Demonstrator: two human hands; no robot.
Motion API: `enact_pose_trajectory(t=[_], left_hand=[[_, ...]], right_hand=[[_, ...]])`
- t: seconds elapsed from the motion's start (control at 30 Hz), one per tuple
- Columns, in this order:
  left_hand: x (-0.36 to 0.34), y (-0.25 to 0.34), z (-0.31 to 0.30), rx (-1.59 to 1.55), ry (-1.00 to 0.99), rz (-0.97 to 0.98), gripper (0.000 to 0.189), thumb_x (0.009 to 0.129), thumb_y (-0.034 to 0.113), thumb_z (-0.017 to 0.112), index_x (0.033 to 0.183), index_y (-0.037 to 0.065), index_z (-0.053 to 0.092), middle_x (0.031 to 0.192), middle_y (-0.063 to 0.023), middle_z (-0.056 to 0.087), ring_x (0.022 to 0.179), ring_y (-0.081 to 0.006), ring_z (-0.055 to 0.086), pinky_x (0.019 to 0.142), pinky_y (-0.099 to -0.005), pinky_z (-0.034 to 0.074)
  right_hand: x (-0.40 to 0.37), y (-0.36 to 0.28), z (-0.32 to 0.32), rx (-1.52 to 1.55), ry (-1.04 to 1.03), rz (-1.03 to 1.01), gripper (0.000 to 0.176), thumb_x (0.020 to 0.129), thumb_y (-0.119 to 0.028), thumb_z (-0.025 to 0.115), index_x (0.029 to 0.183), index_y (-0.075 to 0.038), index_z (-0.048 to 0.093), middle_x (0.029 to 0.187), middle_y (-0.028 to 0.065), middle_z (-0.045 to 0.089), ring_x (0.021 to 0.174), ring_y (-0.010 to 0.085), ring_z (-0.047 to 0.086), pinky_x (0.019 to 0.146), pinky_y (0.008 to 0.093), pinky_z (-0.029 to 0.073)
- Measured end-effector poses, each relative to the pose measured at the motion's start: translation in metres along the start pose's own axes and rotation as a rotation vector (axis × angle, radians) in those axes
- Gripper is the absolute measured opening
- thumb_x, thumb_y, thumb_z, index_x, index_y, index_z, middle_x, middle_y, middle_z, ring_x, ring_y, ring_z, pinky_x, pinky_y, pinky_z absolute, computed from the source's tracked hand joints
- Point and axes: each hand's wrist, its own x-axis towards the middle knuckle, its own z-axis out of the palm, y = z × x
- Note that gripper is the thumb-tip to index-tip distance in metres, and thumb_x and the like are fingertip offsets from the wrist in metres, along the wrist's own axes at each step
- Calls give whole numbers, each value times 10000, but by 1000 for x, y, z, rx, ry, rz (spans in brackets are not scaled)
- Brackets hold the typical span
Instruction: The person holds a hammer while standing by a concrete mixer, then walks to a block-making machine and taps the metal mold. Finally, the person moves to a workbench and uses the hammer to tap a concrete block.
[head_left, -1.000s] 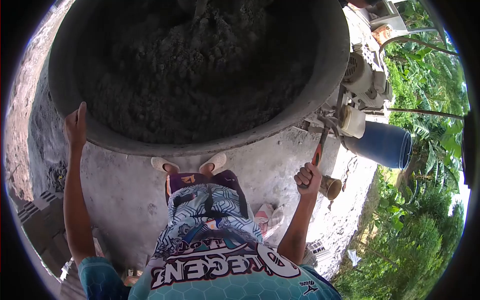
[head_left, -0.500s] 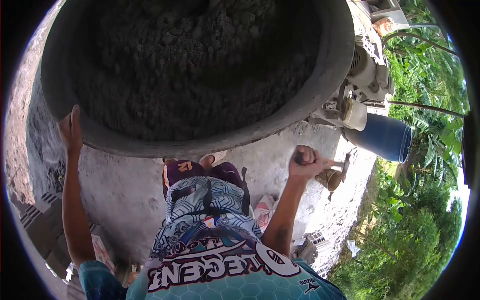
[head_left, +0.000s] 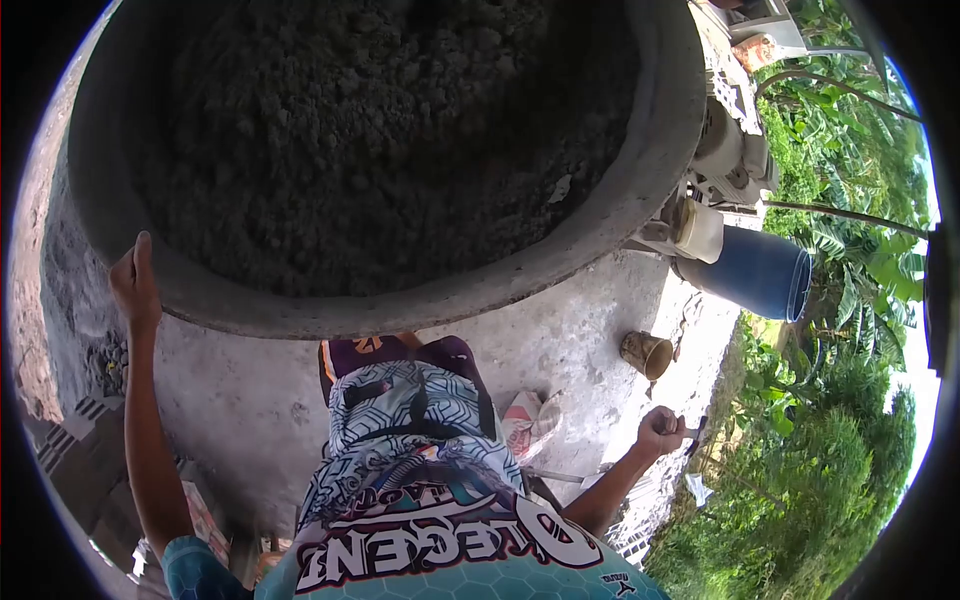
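The head view looks down over the person's own printed shirt [head_left: 420, 490] to a big grey mixer drum [head_left: 450, 300], which fills the upper half of the picture. The mouth of the drum is turned towards the person, and its lower rim is above the knees. Inside the drum there is a dark grey, lumpy mix [head_left: 350, 140] which covers almost all of the inside that is visible.

The left hand [head_left: 133, 285] is at the left edge of the drum. It grasps the rim, with the thumb pointing up along the outside and the arm stretched straight up to it.

The right hand [head_left: 660, 432] is low on the right side, well apart from the drum and out over the concrete ground [head_left: 570, 340]. It is clenched in a fist around a small tool [head_left: 696, 431]. Only a short dark end of the tool comes out of the fist, so I cannot tell for sure what tool it is.

On the ground between this hand and the drum a rusty tin can [head_left: 645, 353] lies on its side. A crumpled bag [head_left: 530, 415] lies near the person's right leg. Beside the drum on the right there is the grey machine body [head_left: 725, 140], with a white container [head_left: 698, 228] just under it and a blue barrel [head_left: 755, 272] next to that. Green plants [head_left: 850, 450] stand behind, on the far right.
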Motion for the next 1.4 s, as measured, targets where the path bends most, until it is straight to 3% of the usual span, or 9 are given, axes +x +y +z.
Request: enact_pose_trajectory(t=[0.1, 0.17, 0.33, 0.47, 0.87, 1.0, 1.1, 1.23, 1.4], left_hand=[[1, -1, -3, -4, 2, -15, 539, 1025, 285, 562, 612, 29, 327, 577, 26, 201, 549, -46, 210, 492, -336, 162], [-1, 0, -2, -5, 25, 60, 539, 1023, 286, 564, 607, 35, 330, 574, 23, 199, 551, -45, 207, 493, -332, 157], [-1, 15, -3, 35, 9, 27, 550, 1014, 314, 578, 610, 33, 333, 570, 13, 202, 550, -52, 206, 494, -339, 164], [-1, 13, -6, 76, -37, -30, 552, 1008, 328, 585, 612, 25, 345, 575, 8, 205, 552, -57, 215, 496, -345, 173], [-4, 6, 0, 47, 91, 8, 522, 1020, 287, 560, 624, 24, 346, 582, 6, 209, 564, -62, 212, 503, -341, 173], [-15, 19, -7, 10, 49, 20, 522, 1021, 289, 558, 624, 24, 347, 579, 7, 211, 561, -61, 208, 502, -342, 169], [-7, 16, -5, 46, 65, 27, 549, 1009, 322, 575, 609, 26, 344, 568, 8, 205, 545, -57, 208, 494, -343, 157], [-8, 13, -4, 6, 46, -34, 553, 1007, 323, 579, 606, 25, 342, 569, 8, 203, 546, -55, 213, 493, -344, 160], [-8, 7, -3, 30, 94, 19, 560, 1012, 325, 570, 595, 34, 336, 565, 4, 189, 542, -51, 211, 490, -345, 159]], right_hand=[[44, -14, 40, 264, 152, -493, 381, 855, -160, 480, 517, -169, 303, 417, -11, 306, 382, 152, 373, 582, 403, 511], [62, 52, 83, 328, 143, -417, 334, 841, -160, 483, 549, -164, 321, 446, -6, 299, 394, 149, 349, 584, 395, 492], [-66, 281, 114, -550, -407, 973, 360, 919, -158, 500, 598, -190, 341, 492, -68, 281, 387, 107, 299, 493, 308, 379], [-37, 201, 71, -576, -355, 911, 314, 960, -182, 480, 657, -179, 398, 475, -78, 298, 350, 97, 312, 435, 321, 354], [51, -26, 65, 459, 173, -707, 366, 838, -99, 437, 508, -162, 292, 402, 6, 307, 371, 157, 366, 631, 407, 514], [61, 186, 121, 283, 249, 132, 226, 891, -172, 509, 692, -90, 437, 502, 3, 329, 422, 147, 362, 584, 384, 461], [-13, 278, 113, -368, -501, 1032, 282, 928, -181, 513, 668, -166, 406, 505, -76, 299, 393, 112, 314, 475, 323, 355], [0, 188, 87, -406, -386, 902, 321, 972, -177, 480, 661, -166, 400, 515, -87, 329, 394, 86, 355, 456, 309, 359], [-9, 51, 66, -290, -379, 163, 257, 976, -105, 442, 724, -153, 450, 557, -63, 336, 475, 92, 370, 517, 291, 360]])
